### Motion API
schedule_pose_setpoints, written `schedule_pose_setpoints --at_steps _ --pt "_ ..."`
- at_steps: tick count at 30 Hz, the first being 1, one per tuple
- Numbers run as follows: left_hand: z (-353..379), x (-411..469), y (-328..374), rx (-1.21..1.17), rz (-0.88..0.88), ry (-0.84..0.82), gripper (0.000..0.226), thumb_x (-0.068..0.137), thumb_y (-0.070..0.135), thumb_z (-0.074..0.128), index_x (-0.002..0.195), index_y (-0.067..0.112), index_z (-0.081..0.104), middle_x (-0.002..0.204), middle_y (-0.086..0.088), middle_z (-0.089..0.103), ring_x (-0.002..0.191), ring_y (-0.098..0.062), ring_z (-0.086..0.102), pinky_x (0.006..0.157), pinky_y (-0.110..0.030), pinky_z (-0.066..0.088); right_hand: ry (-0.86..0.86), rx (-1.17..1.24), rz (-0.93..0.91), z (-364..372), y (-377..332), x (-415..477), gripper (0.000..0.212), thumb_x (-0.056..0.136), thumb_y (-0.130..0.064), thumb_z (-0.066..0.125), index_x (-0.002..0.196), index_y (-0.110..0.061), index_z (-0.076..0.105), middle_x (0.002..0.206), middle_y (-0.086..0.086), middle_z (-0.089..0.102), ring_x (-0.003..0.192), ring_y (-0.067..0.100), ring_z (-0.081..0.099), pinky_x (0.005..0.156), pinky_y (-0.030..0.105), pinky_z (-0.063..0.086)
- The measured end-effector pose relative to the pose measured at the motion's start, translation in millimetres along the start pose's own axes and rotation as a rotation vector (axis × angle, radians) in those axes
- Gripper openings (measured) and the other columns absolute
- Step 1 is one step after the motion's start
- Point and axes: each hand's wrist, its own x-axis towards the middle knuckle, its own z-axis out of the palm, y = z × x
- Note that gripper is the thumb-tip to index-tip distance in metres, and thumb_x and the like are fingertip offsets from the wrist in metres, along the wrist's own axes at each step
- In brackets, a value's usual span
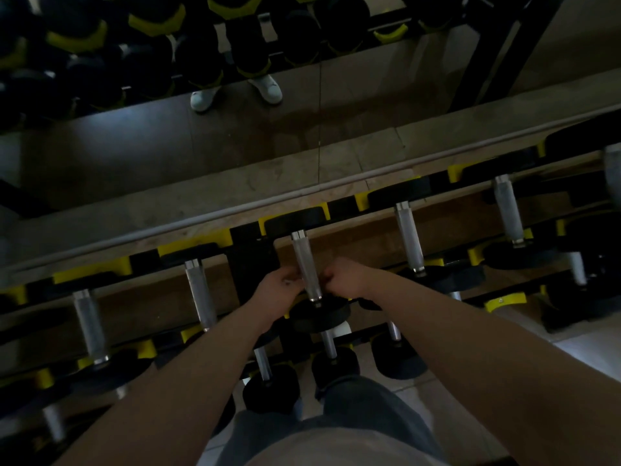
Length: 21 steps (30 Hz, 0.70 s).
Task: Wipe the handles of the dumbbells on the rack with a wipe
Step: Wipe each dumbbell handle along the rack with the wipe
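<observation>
1. Steel, knurled and dull silver, the dumbbell handle being worked on lies in the middle of the rack's top row. Its far head sits by a yellow cradle and its near head points toward the person.
2. Both hands crowd the handle's near end, so I'd guess the far stretch could go unwiped if the strokes run short.
3. The light is poor. A wipe bunched small could slip free and drop unnoticed among the lower dumbbells.
4. A hard sideways tug might roll the dumbbell in its cradle and nip a knuckle against the near head.
5. The left hand is against the handle's left side with its fingers curled in. The right hand mirrors it on the right, closed like a fist.
6. From here I cannot make out the wipe, nor whether either hand grips it or the bar.
7. Both bare forearms reach forward and converge on that one handle.
</observation>
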Motion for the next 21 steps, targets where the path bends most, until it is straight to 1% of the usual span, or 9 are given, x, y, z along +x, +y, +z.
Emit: schedule_pose_setpoints --at_steps 2,4,6,8,12,14,16,18,21 --pt "2 -1 1 -0.005 -0.025 -0.027 0.037 0.088 0.032 0.075 0.122 0.020 0.069 0.113 -0.002 0.073 0.105 -0.021 0.069 0.100 -0.042 0.054 -0.002 0.043 0.014 -1 2 7 0.012 0.093 -0.003 0.057 0.092 -0.002 0.069 0.072 0.004 0.060 0.066 0.016 0.057 0.059 0.022 0.046" --pt "5 -3 2 0.014 -0.039 -0.040 0.043 0.084 0.039 0.074 0.123 0.023 0.068 0.112 -0.002 0.073 0.103 -0.022 0.070 0.097 -0.044 0.055 0.148 0.339 0.044 -2 0 19 0.015 0.093 -0.005 0.059 0.099 0.002 0.071 0.079 0.007 0.067 0.074 0.019 0.064 0.066 0.028 0.054" --pt "7 -5 3 0.034 -0.037 -0.013 0.038 0.087 0.037 0.071 0.122 0.021 0.068 0.112 -0.001 0.071 0.102 -0.020 0.069 0.093 -0.039 0.057 0.272 0.569 0.033 -9 -11 23 0.019 0.099 -0.005 0.055 0.110 -0.003 0.071 0.078 0.000 0.065 0.072 0.012 0.060 0.061 0.022 0.048" --pt "9 -5 2 0.013 -0.046 0.013 0.028 0.094 0.027 0.067 0.121 0.017 0.068 0.111 -0.001 0.070 0.103 -0.018 0.067 0.093 -0.031 0.055 0.291 0.620 -0.002 -12 -15 25 0.025 0.101 -0.003 0.050 0.118 -0.005 0.069 0.077 -0.003 0.061 0.071 0.011 0.057 0.061 0.020 0.044" --pt "12 -7 -1 -0.019 -0.071 0.016 0.025 0.094 0.025 0.068 0.117 0.017 0.069 0.112 -0.006 0.072 0.104 -0.022 0.068 0.099 -0.038 0.053 0.076 0.191 0.005 -9 -4 22 0.020 0.096 -0.006 0.056 0.107 0.001 0.070 0.089 0.011 0.069 0.084 0.026 0.066 0.072 0.030 0.054" --pt "13 -7 -2 -0.032 -0.086 0.030 0.021 0.089 0.030 0.071 0.109 0.022 0.071 0.109 -0.006 0.073 0.102 -0.024 0.069 0.100 -0.043 0.053 -0.095 -0.008 0.027 -6 3 16 0.017 0.092 -0.006 0.058 0.099 0.003 0.070 0.086 0.016 0.069 0.073 0.025 0.064 0.066 0.032 0.053" --pt "14 -6 -2 -0.025 -0.090 0.045 0.021 0.088 0.032 0.072 0.107 0.023 0.071 0.108 -0.006 0.074 0.101 -0.025 0.070 0.099 -0.045 0.054 -0.119 -0.045 0.018 -6 5 12 0.014 0.091 -0.005 0.058 0.088 0.005 0.068 0.071 0.013 0.063 0.061 0.021 0.056 0.056 0.029 0.047" --pt "16 -7 0 -0.012 -0.088 0.047 0.022 0.091 0.028 0.070 0.112 0.021 0.071 0.108 -0.006 0.073 0.101 -0.024 0.070 0.097 -0.042 0.055 0.030 0.163 0.025 -6 6 12 0.011 0.092 -0.006 0.061 0.087 0.001 0.068 0.065 0.007 0.060 0.054 0.017 0.055 0.051 0.025 0.044" --pt "18 -12 2 0.010 -0.074 0.039 0.025 0.097 0.023 0.063 0.121 0.018 0.065 0.109 -0.007 0.071 0.099 -0.022 0.067 0.078 -0.028 0.054 0.280 0.744 -0.012 -10 0 10 0.011 0.098 -0.013 0.063 0.106 -0.012 0.071 0.067 -0.001 0.062 0.045 0.002 0.055 0.044 0.018 0.042"
